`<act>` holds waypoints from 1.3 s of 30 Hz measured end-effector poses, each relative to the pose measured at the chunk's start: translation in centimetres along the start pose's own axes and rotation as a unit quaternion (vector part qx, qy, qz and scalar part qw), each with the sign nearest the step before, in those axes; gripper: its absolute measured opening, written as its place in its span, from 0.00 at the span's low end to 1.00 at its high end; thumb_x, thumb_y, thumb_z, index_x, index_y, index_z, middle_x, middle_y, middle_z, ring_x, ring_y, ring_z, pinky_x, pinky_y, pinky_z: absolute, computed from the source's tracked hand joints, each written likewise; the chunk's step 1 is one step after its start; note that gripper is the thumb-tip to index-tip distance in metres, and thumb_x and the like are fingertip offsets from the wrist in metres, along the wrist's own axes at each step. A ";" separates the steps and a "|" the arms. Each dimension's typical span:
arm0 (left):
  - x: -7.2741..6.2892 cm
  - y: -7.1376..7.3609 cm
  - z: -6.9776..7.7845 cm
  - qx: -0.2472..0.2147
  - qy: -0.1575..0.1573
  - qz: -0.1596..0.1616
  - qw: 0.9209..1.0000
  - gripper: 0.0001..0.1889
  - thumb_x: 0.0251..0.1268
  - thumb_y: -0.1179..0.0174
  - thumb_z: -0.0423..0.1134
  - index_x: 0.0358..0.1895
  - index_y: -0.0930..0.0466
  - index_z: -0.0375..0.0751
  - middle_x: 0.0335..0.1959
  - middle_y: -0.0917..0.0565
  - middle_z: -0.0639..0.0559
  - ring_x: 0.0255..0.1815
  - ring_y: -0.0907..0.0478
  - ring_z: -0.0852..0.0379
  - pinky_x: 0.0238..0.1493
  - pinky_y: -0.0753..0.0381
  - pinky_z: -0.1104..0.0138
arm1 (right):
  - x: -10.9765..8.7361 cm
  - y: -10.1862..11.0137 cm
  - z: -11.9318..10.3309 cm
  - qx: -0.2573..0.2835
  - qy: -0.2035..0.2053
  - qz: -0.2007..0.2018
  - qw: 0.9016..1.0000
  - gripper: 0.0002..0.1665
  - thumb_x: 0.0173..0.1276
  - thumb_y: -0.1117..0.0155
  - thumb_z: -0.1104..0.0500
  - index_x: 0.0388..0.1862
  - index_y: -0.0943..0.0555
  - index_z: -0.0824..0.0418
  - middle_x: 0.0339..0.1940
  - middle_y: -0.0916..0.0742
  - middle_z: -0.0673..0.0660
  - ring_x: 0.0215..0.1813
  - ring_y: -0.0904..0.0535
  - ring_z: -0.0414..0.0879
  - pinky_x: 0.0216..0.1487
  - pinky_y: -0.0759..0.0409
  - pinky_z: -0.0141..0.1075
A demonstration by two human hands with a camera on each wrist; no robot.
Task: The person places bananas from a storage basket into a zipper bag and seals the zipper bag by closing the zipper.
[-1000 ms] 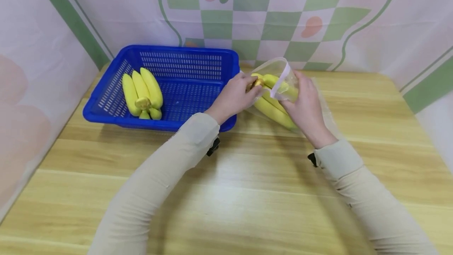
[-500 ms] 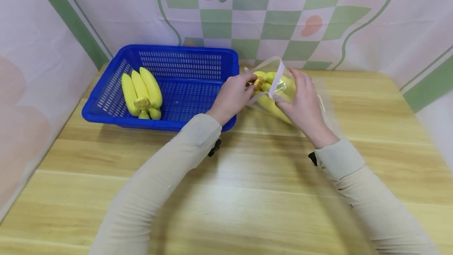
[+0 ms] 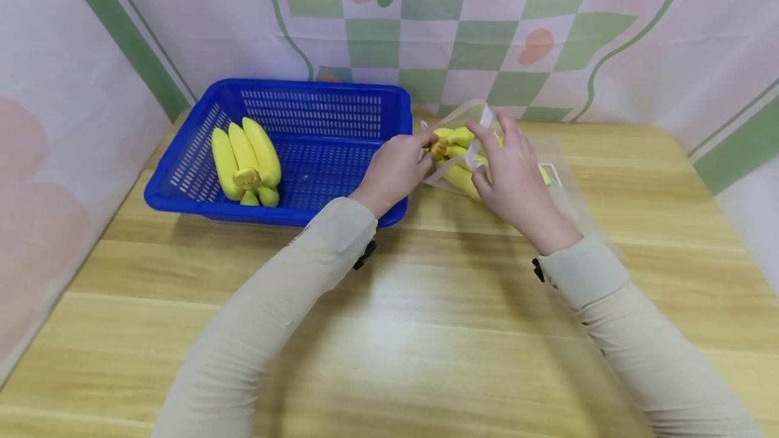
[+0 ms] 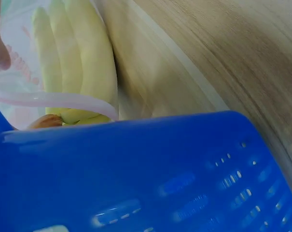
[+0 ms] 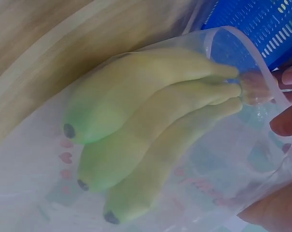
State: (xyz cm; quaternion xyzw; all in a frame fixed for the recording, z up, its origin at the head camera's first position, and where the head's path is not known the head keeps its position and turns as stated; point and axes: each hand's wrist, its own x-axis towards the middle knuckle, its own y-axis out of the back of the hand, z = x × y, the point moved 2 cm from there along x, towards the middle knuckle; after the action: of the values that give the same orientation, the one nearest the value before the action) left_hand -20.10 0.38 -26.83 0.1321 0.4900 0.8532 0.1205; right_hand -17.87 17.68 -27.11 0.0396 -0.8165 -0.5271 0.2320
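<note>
1. The left hand pinches the stem of a banana bunch.
2. That bunch is inside a clear bag, beside the blue basket.
3. The right hand is by the bag's mouth, thumb and first finger spread apart. Its other fingertips are hard to see, but they may touch the bag.
4. Another bunch lies in the basket.
5. In the left wrist view, the basket's wall hides part of the stem.

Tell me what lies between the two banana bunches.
In the head view: bare basket floor, the basket's right wall, and the left hand over that wall, at the bagged bunch's stem.
</note>
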 end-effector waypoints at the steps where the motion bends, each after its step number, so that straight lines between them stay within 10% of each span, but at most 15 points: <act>1: 0.0 0.0 0.0 0.001 0.001 -0.005 1.000 0.18 0.72 0.51 0.40 0.62 0.25 0.48 0.51 0.15 0.51 0.29 0.27 0.59 0.28 0.29 0.71 | 0.0 0.0 0.0 0.002 -0.001 0.004 1.000 0.38 0.57 0.48 0.70 0.69 0.36 0.58 0.73 0.42 0.75 0.72 0.44 0.74 0.69 0.44 0.67; 18: -0.4 3.5 -1.1 0.064 0.003 0.025 0.998 0.19 0.72 0.52 0.39 0.64 0.28 0.42 0.58 0.20 0.46 0.58 0.23 0.48 0.60 0.23 0.59 | 0.1 -0.1 -0.1 0.006 -0.034 0.031 0.999 0.41 0.61 0.34 0.51 0.67 0.39 0.66 0.71 0.38 0.72 0.71 0.42 0.69 0.72 0.48 0.62; 31: -1.6 6.4 -5.2 0.148 0.036 0.064 0.986 0.21 0.71 0.53 0.38 0.64 0.30 0.37 0.58 0.21 0.40 0.57 0.23 0.42 0.59 0.23 0.54 | 0.2 0.2 -0.8 0.061 -0.109 0.033 0.992 0.37 0.71 0.49 0.44 0.68 0.40 0.68 0.77 0.50 0.68 0.78 0.54 0.66 0.76 0.56 0.60; 39: -3.3 9.1 -8.5 0.154 0.108 0.066 0.980 0.23 0.71 0.54 0.38 0.66 0.33 0.33 0.60 0.24 0.35 0.59 0.26 0.37 0.61 0.26 0.50 | 0.3 0.1 -0.7 0.063 -0.100 0.049 0.992 0.34 0.73 0.50 0.49 0.67 0.40 0.71 0.76 0.47 0.69 0.76 0.50 0.66 0.77 0.55 0.58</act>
State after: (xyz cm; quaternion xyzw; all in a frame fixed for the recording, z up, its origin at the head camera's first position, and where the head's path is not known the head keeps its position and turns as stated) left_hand -20.66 -12.03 -23.37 0.0886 0.6159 0.7827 -0.0113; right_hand -17.79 17.08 -26.66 -0.0389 -0.8682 -0.4637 0.1721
